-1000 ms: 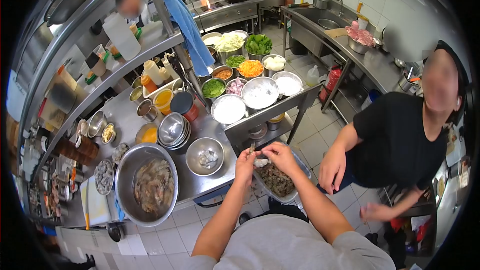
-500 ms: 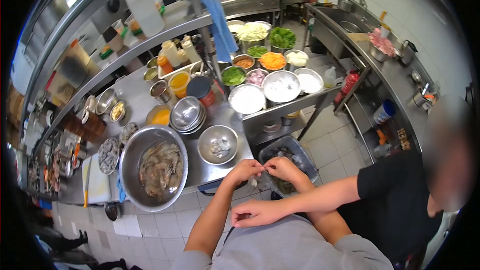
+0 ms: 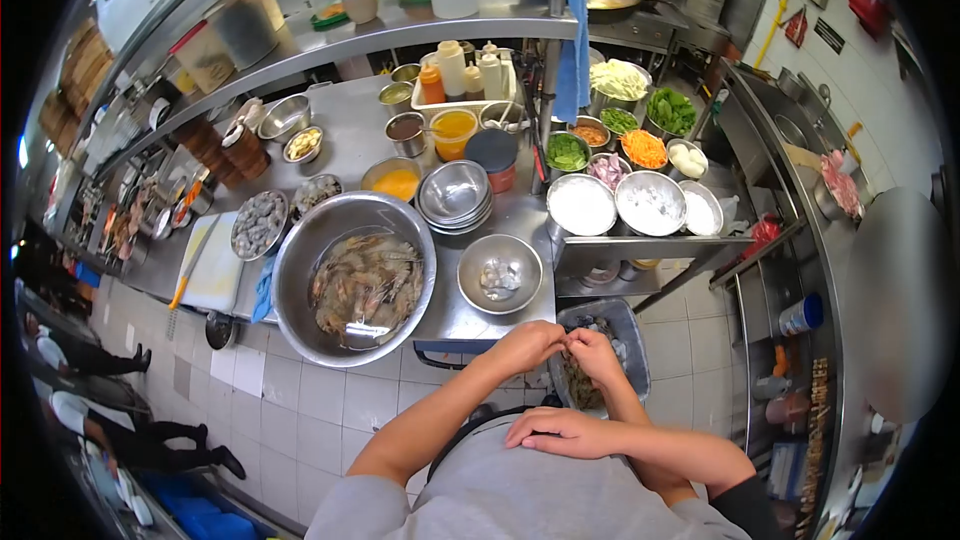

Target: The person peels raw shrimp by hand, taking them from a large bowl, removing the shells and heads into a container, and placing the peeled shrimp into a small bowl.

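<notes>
My left hand [image 3: 533, 345] and my right hand [image 3: 592, 352] meet with fingers pinched together, above the near edge of a grey bin [image 3: 640, 360] holding dark scraps. What lies between the fingertips is too small to make out. Left of my hands, a steel bowl [image 3: 530, 292] on the counter holds a few peeled shrimp [image 3: 500, 278]. Farther left, a large steel basin [image 3: 290, 285] holds whole shrimp [image 3: 366, 290] in liquid. Another person's hand [image 3: 560, 432] rests at my torso, just below my hands.
A stack of bowls [image 3: 455, 195], a sauce tub [image 3: 454, 133] and a white cutting board [image 3: 212, 265] with a knife stand on the counter [image 3: 350, 105]. Containers of vegetables and white powder [image 3: 583, 205] are ahead right. A shelf [image 3: 480, 20] crosses above. Two people are at lower left.
The view has swung right to left, shifting the counter rightward in frame. The other person's arm has reached across to my torso. The shrimp piece seen at my fingers earlier no longer shows.
</notes>
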### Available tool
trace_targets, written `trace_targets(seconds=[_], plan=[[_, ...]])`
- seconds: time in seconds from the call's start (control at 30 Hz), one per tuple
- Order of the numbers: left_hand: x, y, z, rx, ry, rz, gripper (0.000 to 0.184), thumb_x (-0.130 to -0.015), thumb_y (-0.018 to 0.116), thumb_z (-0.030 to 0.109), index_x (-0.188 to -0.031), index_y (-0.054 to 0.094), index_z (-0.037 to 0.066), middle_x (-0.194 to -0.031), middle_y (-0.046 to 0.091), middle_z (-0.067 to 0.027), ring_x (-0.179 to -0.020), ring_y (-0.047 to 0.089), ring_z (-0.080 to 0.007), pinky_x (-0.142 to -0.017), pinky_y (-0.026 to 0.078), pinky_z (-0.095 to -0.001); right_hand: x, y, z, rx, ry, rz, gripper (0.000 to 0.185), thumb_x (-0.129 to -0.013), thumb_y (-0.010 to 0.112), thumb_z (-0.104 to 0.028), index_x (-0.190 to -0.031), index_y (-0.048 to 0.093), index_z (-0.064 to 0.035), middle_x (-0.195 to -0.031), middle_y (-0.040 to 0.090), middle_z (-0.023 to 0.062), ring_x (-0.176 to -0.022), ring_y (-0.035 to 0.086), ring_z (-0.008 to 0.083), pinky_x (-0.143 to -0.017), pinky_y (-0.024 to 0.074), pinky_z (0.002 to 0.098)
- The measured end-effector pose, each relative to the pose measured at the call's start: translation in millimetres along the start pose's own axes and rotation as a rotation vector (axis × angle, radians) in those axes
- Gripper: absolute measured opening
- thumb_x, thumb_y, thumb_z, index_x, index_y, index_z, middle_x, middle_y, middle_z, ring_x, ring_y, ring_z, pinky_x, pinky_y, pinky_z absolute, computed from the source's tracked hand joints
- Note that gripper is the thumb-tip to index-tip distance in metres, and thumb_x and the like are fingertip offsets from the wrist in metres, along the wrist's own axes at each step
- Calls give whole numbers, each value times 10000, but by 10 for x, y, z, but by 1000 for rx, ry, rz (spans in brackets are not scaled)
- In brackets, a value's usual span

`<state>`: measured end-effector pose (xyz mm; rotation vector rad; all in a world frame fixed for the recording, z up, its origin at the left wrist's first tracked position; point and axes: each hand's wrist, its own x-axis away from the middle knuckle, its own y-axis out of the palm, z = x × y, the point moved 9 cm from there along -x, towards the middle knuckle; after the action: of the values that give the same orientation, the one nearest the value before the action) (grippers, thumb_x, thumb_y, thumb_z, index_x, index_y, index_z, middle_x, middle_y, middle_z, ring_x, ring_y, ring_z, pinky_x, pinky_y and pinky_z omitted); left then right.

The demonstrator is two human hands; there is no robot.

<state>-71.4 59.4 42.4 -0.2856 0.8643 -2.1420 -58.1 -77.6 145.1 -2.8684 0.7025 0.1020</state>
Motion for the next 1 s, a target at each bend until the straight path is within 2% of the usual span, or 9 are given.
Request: trace_targets(seconds=[0.07,0.2,0.33,0.47,0.73,0.8,0.9,0.93,1.0], plan=[[67,-7,153,24,154,-23,179,-889,660,191,-982,649,38,-927,673,-167,-865,633,-362,-758,497,-435,67,-2,19,-47,28,-8,235,-1014,495,-170,-1172,609,-40,-1148,626,82,-1137,569,224,-998,432,351],[186,-98,92,137,7,-59,173,-906,656,174,-1000,642,30,-935,680,-140,-851,658,-287,-763,511,-377,214,-29,22,-78,185,16,266,-1015,497,-166,-1200,625,-23,-1223,627,99,-1182,575,225,-1025,430,339],[323,-250,-103,600,-173,-64,164,-951,630,160,-1028,623,15,-914,661,-18,-837,608,-92,-776,502,-262,331,-50,18,-88,213,87,269,-1013,501,-150,-1192,639,-4,-1242,636,120,-1207,577,246,-1040,426,350],[593,-759,-294,971,-293,235,146,-986,572,168,-1053,604,42,-856,617,-17,-789,580,-82,-728,495,-250,493,-26,-60,-56,181,90,270,-1012,489,-134,-1190,640,2,-1255,639,127,-1212,578,256,-1041,427,363],[1245,-1522,-771,1135,-350,842,235,-992,532,127,-1213,539,48,-858,577,-24,-795,545,-86,-687,466,-244,878,-120,-161,-62,190,61,307,-1007,487,-132,-1262,606,-11,-1324,602,122,-1265,538,269,-1077,394,372],[1406,-1777,-824,1111,-358,910,259,-986,538,126,-1234,522,52,-882,596,-31,-800,566,-99,-675,479,-254,1021,-322,-233,-39,160,110,247,-964,553,-134,-1140,672,-10,-1190,667,136,-1107,627,271,-958,471,369],[1731,-2283,-974,1057,-327,1116,325,-973,556,126,-1283,476,72,-955,647,-53,-818,622,-130,-642,511,-274,2337,-1399,2522,403,562,1116,134,-870,642,-114,-889,662,17,-806,622,77,-757,568,181,-707,464,332],[1857,-2504,-1045,1021,-281,1193,336,-971,560,131,-1290,464,86,-981,660,-58,-825,637,-136,-632,518,-274,2655,-1533,3144,506,635,1282,138,-839,672,-107,-806,658,26,-678,607,58,-640,548,151,-623,461,320],[2163,-2942,-1172,935,-257,1382,320,-971,562,139,-1274,467,104,-1004,667,-61,-856,644,-142,-631,528,-288,2680,-1553,3209,535,764,1213,130,-856,662,-113,-812,659,10,-710,627,54,-654,562,134,-618,463,300]])
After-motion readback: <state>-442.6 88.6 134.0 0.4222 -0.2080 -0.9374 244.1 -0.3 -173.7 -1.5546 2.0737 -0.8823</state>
